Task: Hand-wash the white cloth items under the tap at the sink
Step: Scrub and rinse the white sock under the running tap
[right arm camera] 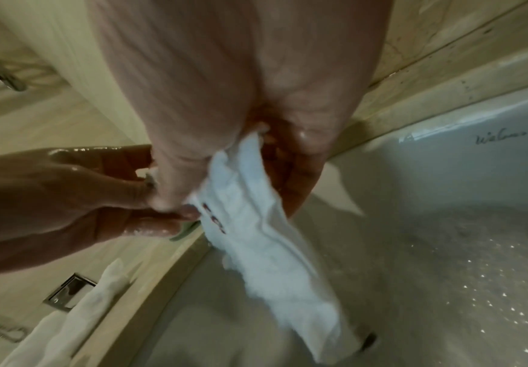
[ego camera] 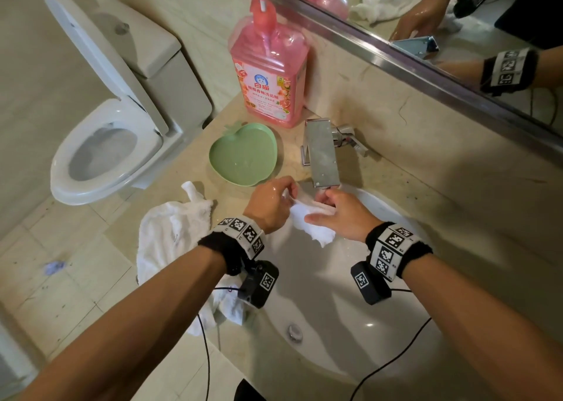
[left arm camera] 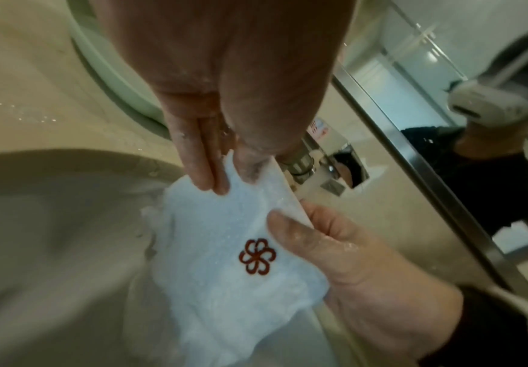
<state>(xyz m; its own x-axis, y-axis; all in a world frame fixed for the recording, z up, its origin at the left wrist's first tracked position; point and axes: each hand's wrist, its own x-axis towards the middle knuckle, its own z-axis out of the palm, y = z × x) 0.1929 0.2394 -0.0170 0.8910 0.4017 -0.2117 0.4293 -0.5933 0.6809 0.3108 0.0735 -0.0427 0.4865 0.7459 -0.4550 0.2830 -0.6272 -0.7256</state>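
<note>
Fingers of the left hand (ego camera: 271,204) and right hand (ego camera: 341,214) are pinching the small white cloth (ego camera: 313,220) over the sink (ego camera: 350,309), just below the tap (ego camera: 321,153), with the white towel (ego camera: 170,242) lying left of the tap.

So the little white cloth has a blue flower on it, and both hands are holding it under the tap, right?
Almost. The flower on the white cloth is dark red, not blue; the left wrist view shows it. Both the left hand and right hand do hold it under the tap.
</note>
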